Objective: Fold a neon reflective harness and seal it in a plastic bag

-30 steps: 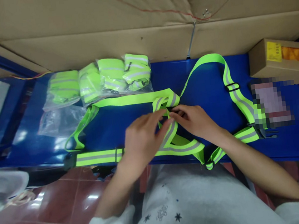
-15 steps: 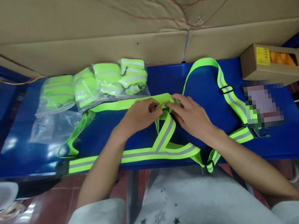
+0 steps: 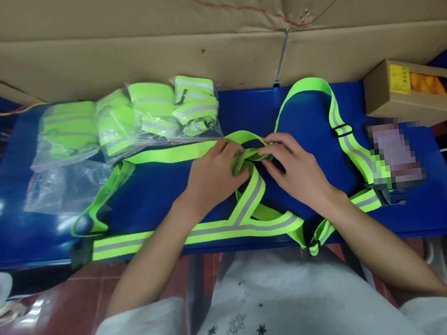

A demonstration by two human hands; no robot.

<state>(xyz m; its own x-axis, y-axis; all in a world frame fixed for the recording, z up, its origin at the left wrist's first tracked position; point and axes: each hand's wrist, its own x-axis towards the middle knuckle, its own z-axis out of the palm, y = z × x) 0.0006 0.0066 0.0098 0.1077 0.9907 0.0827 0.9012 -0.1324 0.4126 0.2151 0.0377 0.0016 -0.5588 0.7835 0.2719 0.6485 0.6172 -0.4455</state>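
Observation:
A neon-green reflective strap harness with grey stripes lies spread across the blue table. My left hand and my right hand meet at the harness's middle crossing, each pinching the green webbing there. One strap runs left toward a loop. Another loops up to the right past a black slider and down to a black buckle.
Several clear bags of folded green harnesses lie at the back left, with an empty-looking bag in front. A brown carton with a yellow label stands at the right. Cardboard lines the back. A pixelated object sits right.
Both hands have moved up from the lower crossing to the top fold of the harness and now pinch it. The view has shifted slightly.

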